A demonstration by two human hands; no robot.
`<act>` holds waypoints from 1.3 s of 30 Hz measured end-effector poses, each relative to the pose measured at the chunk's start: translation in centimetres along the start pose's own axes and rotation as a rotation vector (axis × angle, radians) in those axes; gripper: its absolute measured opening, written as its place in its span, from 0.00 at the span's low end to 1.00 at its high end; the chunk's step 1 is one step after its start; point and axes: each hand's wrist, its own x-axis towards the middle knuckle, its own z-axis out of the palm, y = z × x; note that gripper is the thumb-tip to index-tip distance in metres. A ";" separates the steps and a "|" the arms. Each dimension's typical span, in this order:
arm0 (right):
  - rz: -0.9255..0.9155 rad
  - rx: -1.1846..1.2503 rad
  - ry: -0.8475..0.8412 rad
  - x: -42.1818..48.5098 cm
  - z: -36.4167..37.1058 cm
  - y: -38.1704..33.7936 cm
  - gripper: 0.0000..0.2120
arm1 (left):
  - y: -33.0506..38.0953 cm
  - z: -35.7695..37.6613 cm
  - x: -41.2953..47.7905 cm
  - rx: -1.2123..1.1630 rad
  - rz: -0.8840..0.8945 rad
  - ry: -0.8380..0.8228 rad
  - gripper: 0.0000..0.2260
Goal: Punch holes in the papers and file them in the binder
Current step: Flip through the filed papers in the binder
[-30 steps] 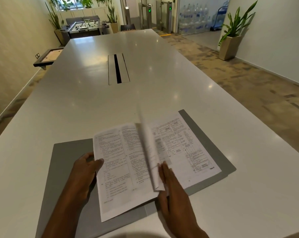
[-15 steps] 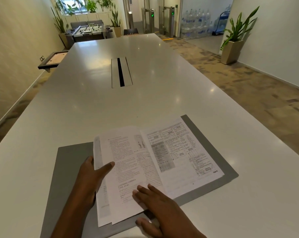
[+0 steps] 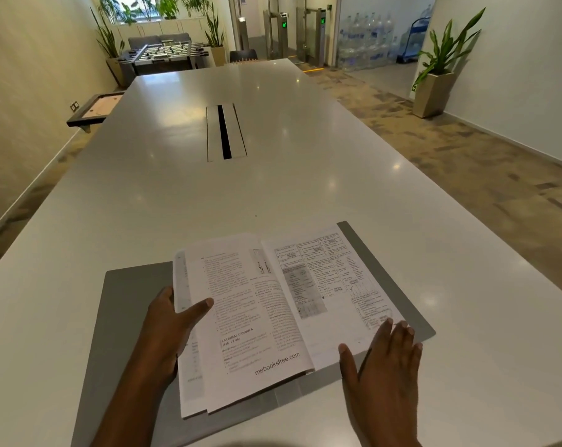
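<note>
Head view: papers (image 3: 273, 317) lie spread open in the grey binder (image 3: 131, 317) on the table (image 3: 273, 188).
Left hand (image 3: 166, 330): thumb pinching left pages.
Right hand (image 3: 382, 359): spread flat on right page's corner.
Progress: seemingly filed; no punch visible.

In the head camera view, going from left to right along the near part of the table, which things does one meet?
Bare left flap of the grey binder → left hand → left stack of white printed papers → right printed page → right hand → white table.
</note>
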 end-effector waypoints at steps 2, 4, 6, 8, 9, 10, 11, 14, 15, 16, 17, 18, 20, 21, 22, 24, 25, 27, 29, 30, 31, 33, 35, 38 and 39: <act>0.000 -0.020 0.005 -0.1 0.1 0.1 0.47 | -0.1 0.1 0.1 0.002 0.000 -0.001 0.20; -0.009 -0.031 0.015 -0.1 0.1 0.1 0.46 | 0.0 0.1 0.0 0.003 0.006 -0.008 0.20; -0.019 -0.010 0.017 -0.1 -0.2 -0.1 0.45 | 0.1 0.1 0.0 -0.006 0.012 -0.010 0.20; -0.040 0.052 0.027 -0.1 -0.3 -0.4 0.42 | 0.1 0.1 0.0 -0.007 0.020 -0.015 0.20; -0.043 0.113 0.017 -0.1 -0.4 -0.6 0.40 | 0.1 0.1 0.0 -0.003 0.022 -0.016 0.20; -0.037 0.200 -0.012 -0.2 -0.6 -0.9 0.39 | 0.0 0.1 0.1 0.000 0.023 -0.016 0.20; -0.032 0.306 -0.045 -0.3 -0.7 -1.2 0.39 | 0.0 0.0 0.1 -0.001 0.022 -0.016 0.20; -0.117 0.614 -0.117 -1.0 -1.2 -2.2 0.36 | 0.0 0.1 0.2 0.000 0.022 -0.015 0.20; -0.164 0.682 -0.132 -1.3 -1.5 -2.6 0.35 | 0.0 0.1 0.2 0.004 0.022 -0.014 0.20; -0.200 0.724 -0.147 -1.6 -1.8 -2.9 0.35 | -0.1 0.0 0.3 0.011 0.021 -0.014 0.20; -0.238 0.745 -0.157 -1.8 -2.0 -3.3 0.36 | -0.1 -0.1 0.4 0.014 0.022 -0.015 0.20; -0.281 0.753 -0.170 -1.9 -2.1 -3.6 0.36 | -0.2 -0.2 0.6 0.011 0.022 -0.014 0.20; -0.396 0.772 -0.178 -2.0 -2.3 -4.1 0.34 | -0.3 -0.4 0.7 0.009 0.025 -0.013 0.20; -0.457 0.767 -0.170 -2.1 -2.3 -4.3 0.35 | -0.3 -0.4 0.7 0.011 0.033 -0.014 0.19; -0.513 0.742 -0.144 -2.1 -2.1 -4.3 0.35 | -0.3 -0.4 0.7 0.011 0.044 -0.015 0.19; -0.600 0.696 -0.108 -2.1 -1.8 -4.4 0.35 | -0.2 -0.2 0.6 -0.008 0.068 -0.005 0.17; -0.623 0.690 -0.135 -2.1 -1.9 -4.5 0.36 | -0.1 -0.1 0.5 -0.024 0.077 0.007 0.15; -0.679 0.660 -0.166 -2.3 -1.9 -4.7 0.39 | 0.2 0.3 0.4 -0.051 0.072 0.040 0.12; -0.742 0.582 -0.184 -2.5 -1.7 -4.7 0.40 | 0.8 0.7 0.2 -0.075 0.032 0.072 0.13; -0.758 0.529 -0.221 -2.5 -1.6 -4.8 0.39 | 1.0 0.8 0.1 -0.082 0.016 0.072 0.14; -0.762 0.474 -0.275 -2.5 -1.7 -4.9 0.37 | 1.1 0.9 0.1 -0.086 0.005 0.071 0.15; -0.770 0.404 -0.355 -2.5 -1.9 -5.1 0.34 | 1.5 1.0 -0.1 -0.079 -0.002 0.065 0.17; -0.795 0.382 -0.380 -2.6 -2.5 -5.3 0.31 | 1.5 0.8 -0.2 -0.083 0.005 0.064 0.16; -0.815 0.408 -0.431 -2.7 -3.4 -5.5 0.28 | 1.3 0.6 -0.3 -0.061 0.046 0.056 0.15; -0.810 0.430 -0.422 -2.7 -3.5 -5.4 0.28 | 1.4 0.6 -0.4 -0.074 0.039 0.055 0.15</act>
